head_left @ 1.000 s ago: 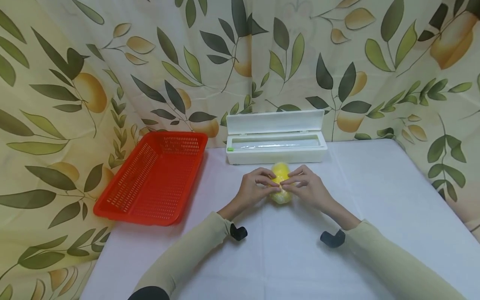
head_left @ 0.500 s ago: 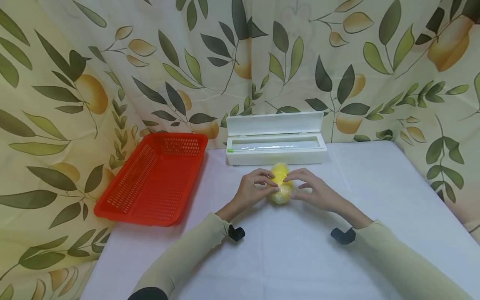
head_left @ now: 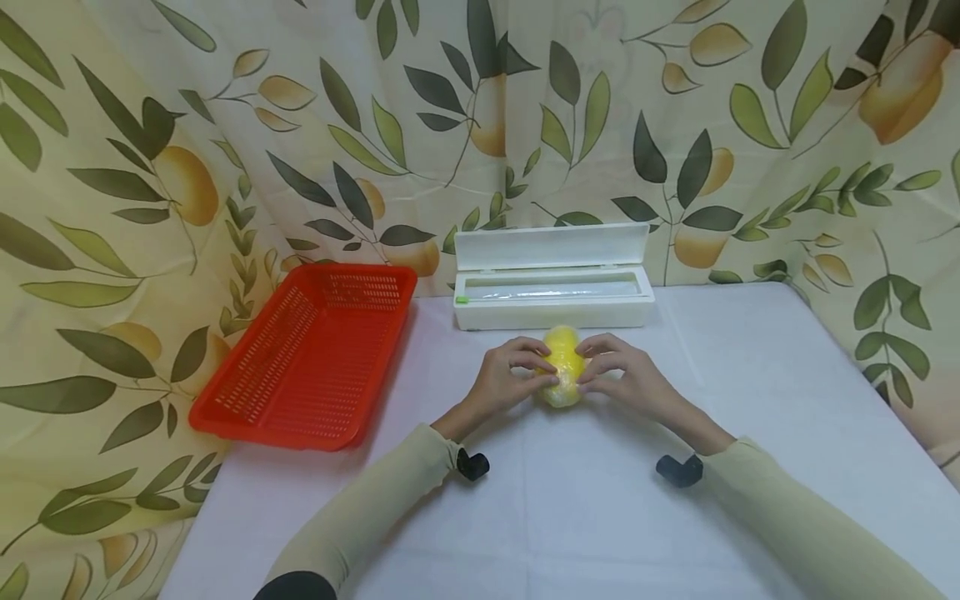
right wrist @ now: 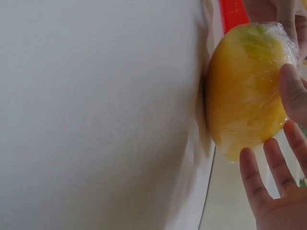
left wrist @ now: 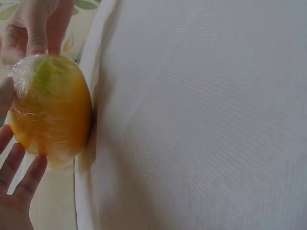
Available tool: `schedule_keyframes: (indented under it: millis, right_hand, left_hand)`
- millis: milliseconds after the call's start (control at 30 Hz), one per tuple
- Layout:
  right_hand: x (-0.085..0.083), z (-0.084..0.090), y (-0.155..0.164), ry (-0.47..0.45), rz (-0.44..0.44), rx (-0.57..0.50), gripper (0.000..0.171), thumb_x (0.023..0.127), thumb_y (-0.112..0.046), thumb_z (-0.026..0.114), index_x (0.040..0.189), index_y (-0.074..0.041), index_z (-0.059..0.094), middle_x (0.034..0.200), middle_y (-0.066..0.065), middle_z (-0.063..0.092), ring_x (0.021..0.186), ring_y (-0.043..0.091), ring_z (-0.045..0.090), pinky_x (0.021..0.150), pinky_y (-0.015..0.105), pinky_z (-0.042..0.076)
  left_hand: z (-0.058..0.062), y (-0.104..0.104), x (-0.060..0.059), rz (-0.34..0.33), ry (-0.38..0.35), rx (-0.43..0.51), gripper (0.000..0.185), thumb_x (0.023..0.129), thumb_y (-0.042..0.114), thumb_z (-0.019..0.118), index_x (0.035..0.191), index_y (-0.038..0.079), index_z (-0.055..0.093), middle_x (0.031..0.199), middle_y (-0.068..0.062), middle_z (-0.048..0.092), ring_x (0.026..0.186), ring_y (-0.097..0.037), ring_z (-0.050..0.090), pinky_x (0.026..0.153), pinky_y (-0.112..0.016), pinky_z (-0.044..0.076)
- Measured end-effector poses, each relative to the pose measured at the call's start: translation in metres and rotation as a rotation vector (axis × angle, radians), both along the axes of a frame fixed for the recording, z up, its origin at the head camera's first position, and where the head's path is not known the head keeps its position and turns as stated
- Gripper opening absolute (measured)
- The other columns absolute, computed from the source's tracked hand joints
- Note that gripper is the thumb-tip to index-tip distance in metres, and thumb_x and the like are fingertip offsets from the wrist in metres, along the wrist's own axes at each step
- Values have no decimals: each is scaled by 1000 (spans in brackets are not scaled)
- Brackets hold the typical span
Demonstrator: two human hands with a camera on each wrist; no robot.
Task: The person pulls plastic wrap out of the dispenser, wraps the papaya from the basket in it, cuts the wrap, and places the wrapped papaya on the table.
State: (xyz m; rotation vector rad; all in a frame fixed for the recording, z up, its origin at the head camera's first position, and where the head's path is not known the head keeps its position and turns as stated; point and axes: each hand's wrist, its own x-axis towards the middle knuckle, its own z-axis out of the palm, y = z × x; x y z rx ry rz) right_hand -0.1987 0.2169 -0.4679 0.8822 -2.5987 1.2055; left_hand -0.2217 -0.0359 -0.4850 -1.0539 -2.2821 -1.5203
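Observation:
An oval yellow fruit (head_left: 566, 360), wrapped in clear cling film, rests on the white table in front of me. In the left wrist view the fruit (left wrist: 55, 110) shows orange-yellow skin with a green patch at one end, and the film is wrinkled there. My left hand (head_left: 504, 377) holds its left side, thumb and fingertips on the film. From the right, my right hand (head_left: 633, 382) has its thumb and bent fingers against the opposite side. The right wrist view shows the right thumb (right wrist: 292, 93) pressing the film and fingertips at the fruit's lower end.
Behind the fruit stands a white cling film box (head_left: 555, 315), lid raised and a roll of film inside. To the left is a red perforated plastic basket (head_left: 300, 433). A leaf-patterned curtain (head_left: 570, 167) hangs along the table's back edge.
My right hand drew back to the right from the fruit with its fingers spread, then returned to the fruit's right side. The left hand stays almost still on it.

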Motion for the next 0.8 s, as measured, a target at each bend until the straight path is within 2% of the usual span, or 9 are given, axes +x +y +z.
schedule_keyframes:
  millis: [100,200,300,367,433,500,567,700,800]
  right_hand:
    - [-1,2,-2,-17,-6,-3,15,80,-5,87,82,-18,80,123,6,63,118,29,58,98,14,41]
    - [-1,2,-3,-57,-4,-22,14,81,-7,87,86,-16,78,124,6,61,119,27,56,96,27,50]
    - [-2,3,-5,-99,-3,-28,24,83,-13,86,104,-14,76,126,7,59,121,27,55,90,42,56]
    - [-3,3,-5,-120,-5,-20,37,84,-16,86,119,-13,73,130,7,57,123,29,54,87,47,58]
    - [-4,4,-5,-132,-11,-3,48,85,-18,85,130,-13,69,132,8,56,126,30,52,87,48,58]
    - [-5,3,-4,-132,-9,5,53,85,-18,84,135,-10,67,135,9,54,128,32,50,88,49,58]
    - [-6,3,-4,-127,3,2,53,85,-17,84,134,-8,68,139,13,51,130,37,47,91,53,56]
    - [-6,3,-4,-98,28,18,52,85,-19,85,133,-7,69,151,17,44,137,44,41,99,62,47]
    - [-6,5,-3,-99,29,40,53,85,-22,85,134,-8,69,153,14,47,140,42,42,105,64,42]
  left_hand:
    - [1,0,0,9,3,-9,13,79,8,89,90,5,82,109,-6,72,103,-17,68,90,-32,56]
    - [2,1,0,8,9,-3,16,78,8,90,91,4,82,109,-7,73,106,-18,67,93,-33,55]
    - [2,1,1,-6,12,14,25,78,7,90,100,1,80,112,-10,73,106,-22,68,86,-36,59]
    - [2,2,1,-12,16,15,32,78,6,89,107,0,78,117,-12,71,105,-24,69,79,-36,61]
    - [2,2,0,-8,20,-2,38,79,7,89,114,-2,76,123,-14,68,105,-25,70,80,-35,61]
    - [2,2,-1,0,20,-28,41,80,8,89,116,-3,74,130,-16,65,107,-27,69,81,-33,61]
    - [1,2,-2,19,15,-61,44,80,10,89,119,-4,73,134,-16,63,111,-28,68,83,-31,60]
    - [0,1,-2,62,-4,-126,46,80,15,90,121,1,74,135,-13,66,123,-27,63,96,-31,54]
    - [1,1,-2,52,-44,-118,47,80,16,90,122,3,74,134,-12,67,125,-25,63,100,-33,53]
